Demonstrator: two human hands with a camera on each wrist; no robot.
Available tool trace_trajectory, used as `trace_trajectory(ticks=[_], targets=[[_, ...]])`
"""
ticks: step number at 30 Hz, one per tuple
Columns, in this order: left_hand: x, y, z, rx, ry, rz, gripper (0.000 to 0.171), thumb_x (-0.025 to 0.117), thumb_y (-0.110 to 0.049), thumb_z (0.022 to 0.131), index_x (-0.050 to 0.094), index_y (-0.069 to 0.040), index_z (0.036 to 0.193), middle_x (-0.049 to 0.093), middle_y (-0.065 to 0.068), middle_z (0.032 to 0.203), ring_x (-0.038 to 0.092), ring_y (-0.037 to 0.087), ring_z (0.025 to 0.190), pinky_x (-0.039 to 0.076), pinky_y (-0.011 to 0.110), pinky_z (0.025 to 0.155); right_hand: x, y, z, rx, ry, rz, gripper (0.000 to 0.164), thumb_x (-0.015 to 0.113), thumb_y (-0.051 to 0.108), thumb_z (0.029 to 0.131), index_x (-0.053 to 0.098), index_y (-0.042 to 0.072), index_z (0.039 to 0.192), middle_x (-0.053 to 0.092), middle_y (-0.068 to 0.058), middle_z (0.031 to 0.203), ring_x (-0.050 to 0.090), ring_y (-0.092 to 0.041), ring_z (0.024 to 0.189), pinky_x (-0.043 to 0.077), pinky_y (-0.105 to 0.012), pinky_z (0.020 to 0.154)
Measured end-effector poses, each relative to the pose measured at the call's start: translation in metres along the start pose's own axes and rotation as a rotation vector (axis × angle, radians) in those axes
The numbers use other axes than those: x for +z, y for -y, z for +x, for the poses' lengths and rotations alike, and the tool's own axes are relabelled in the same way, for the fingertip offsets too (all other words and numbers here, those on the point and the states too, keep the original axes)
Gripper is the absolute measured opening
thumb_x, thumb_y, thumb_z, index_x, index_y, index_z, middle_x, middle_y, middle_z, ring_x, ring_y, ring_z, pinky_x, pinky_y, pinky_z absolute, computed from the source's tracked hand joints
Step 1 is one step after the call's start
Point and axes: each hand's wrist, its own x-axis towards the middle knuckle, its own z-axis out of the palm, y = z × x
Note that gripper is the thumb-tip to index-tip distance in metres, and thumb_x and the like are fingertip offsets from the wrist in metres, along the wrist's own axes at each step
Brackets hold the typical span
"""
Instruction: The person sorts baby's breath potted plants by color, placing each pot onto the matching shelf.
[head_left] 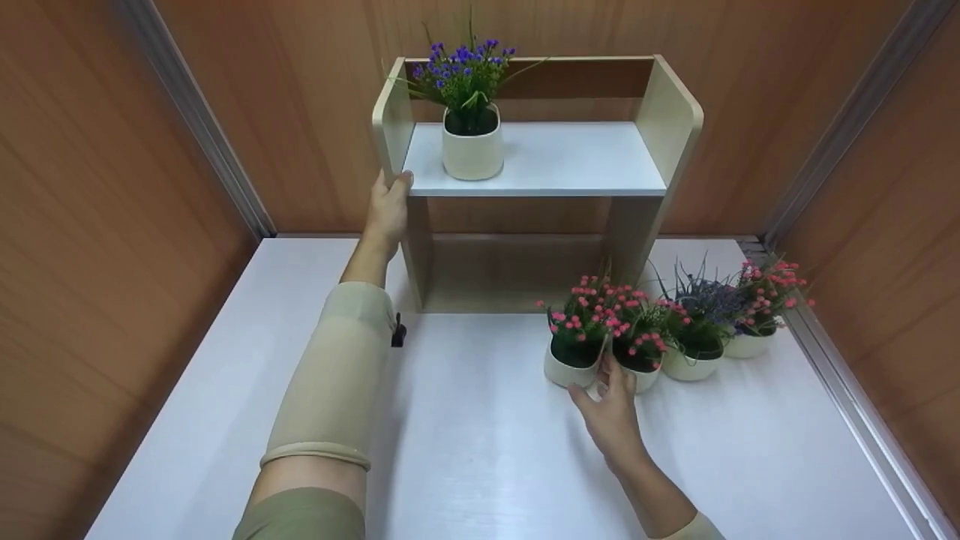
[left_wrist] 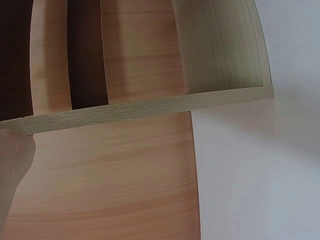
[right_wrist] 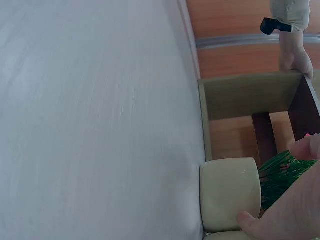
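Pink flowers [head_left: 576, 322] — cream pots [head_left: 568, 370]

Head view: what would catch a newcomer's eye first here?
Probably the purple-flowered pot, alone on the white upper board of the shelf unit. Next, four potted plants on the table at right, pink blooms vivid, with the right hand at the leftmost pot. The left hand grips the unit's left side.

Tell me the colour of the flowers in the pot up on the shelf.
The flowers are blue-purple; the head view shows them best.
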Motion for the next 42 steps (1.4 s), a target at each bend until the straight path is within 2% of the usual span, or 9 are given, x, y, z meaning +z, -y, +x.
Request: trace_trajectory(ticks=[6, 13, 15, 18, 22, 28, 36, 42], targets=[[-0.001, 0.002, -0.001, 0.028, 0.004, -0.004, 0.063, 0.045, -0.034, 0.114, 0.028, -0.014, 0.172, 0.029, 0.012, 0.180, 0.018, 0.028, 0.171, 0.013, 0.046, 0.142, 0.006, -0.004, 0.009, -0.020, -0.014, -0.062, 0.094, 0.065, 0.012, 0.105, 0.003, 0.005, 0.174, 0.005, -0.027, 0.172, 0.018, -0.050, 0.166, 0.023, -0.057, 0.137], [-0.003, 0.004, 0.001, 0.011, -0.006, -0.014, 0.064, 0.046, -0.034, 0.114, 0.027, -0.014, 0.172, 0.027, 0.012, 0.181, 0.015, 0.028, 0.172, 0.011, 0.045, 0.142, 0.012, -0.004, 0.014, -0.020, -0.019, -0.101, 0.087, 0.066, 0.015, 0.104, 0.013, -0.003, 0.171, 0.016, -0.032, 0.167, 0.032, -0.052, 0.161, 0.032, -0.058, 0.133], [-0.003, 0.004, 0.001, 0.013, -0.009, -0.015, 0.064, 0.046, -0.033, 0.114, 0.028, -0.013, 0.172, 0.028, 0.013, 0.180, 0.016, 0.028, 0.172, 0.012, 0.045, 0.142, 0.015, -0.004, 0.016, -0.030, -0.019, -0.109, 0.089, 0.067, 0.015, 0.103, 0.012, -0.005, 0.170, 0.016, -0.033, 0.170, 0.029, -0.052, 0.162, 0.029, -0.060, 0.134], [-0.003, 0.004, 0.002, 0.023, -0.016, -0.020, 0.063, 0.046, -0.031, 0.114, 0.029, -0.012, 0.171, 0.031, 0.015, 0.179, 0.017, 0.030, 0.171, 0.013, 0.045, 0.142, 0.019, -0.005, 0.020, -0.039, -0.012, -0.117, 0.095, 0.069, 0.019, 0.104, 0.006, -0.002, 0.172, 0.009, -0.030, 0.177, 0.015, -0.050, 0.167, 0.018, -0.063, 0.137], [-0.002, 0.004, 0.001, 0.036, -0.018, -0.028, 0.061, 0.047, -0.030, 0.114, 0.031, -0.011, 0.170, 0.033, 0.015, 0.178, 0.020, 0.030, 0.171, 0.014, 0.046, 0.142, 0.024, -0.005, 0.028, -0.041, -0.015, -0.057, 0.103, 0.071, 0.022, 0.104, -0.003, -0.002, 0.172, -0.001, -0.028, 0.180, 0.001, -0.048, 0.170, 0.007, -0.065, 0.138], [-0.001, 0.003, -0.001, 0.038, -0.009, -0.032, 0.061, 0.046, -0.030, 0.114, 0.031, -0.013, 0.170, 0.031, 0.014, 0.179, 0.019, 0.029, 0.171, 0.012, 0.047, 0.142, 0.032, -0.005, 0.040, 0.015, -0.029, 0.018, 0.106, 0.068, 0.029, 0.107, -0.012, 0.001, 0.172, -0.010, -0.026, 0.181, -0.009, -0.046, 0.170, 0.001, -0.064, 0.138], [-0.001, 0.001, -0.001, 0.019, 0.019, -0.011, 0.063, 0.044, -0.035, 0.115, 0.025, -0.017, 0.173, 0.024, 0.009, 0.182, 0.012, 0.028, 0.173, 0.009, 0.049, 0.142, 0.041, -0.009, 0.050, -0.014, -0.067, 0.103, 0.092, 0.057, 0.020, 0.113, -0.011, 0.002, 0.172, -0.010, -0.026, 0.182, -0.010, -0.043, 0.171, 0.002, -0.060, 0.140], [0.000, 0.003, 0.000, 0.037, 0.002, -0.022, 0.061, 0.045, -0.032, 0.114, 0.029, -0.013, 0.170, 0.029, 0.012, 0.180, 0.017, 0.028, 0.172, 0.011, 0.047, 0.142, 0.043, -0.011, 0.055, -0.026, -0.081, 0.111, 0.094, 0.061, 0.018, 0.112, -0.010, 0.003, 0.173, -0.010, -0.024, 0.182, -0.008, -0.041, 0.171, 0.002, -0.058, 0.140]])
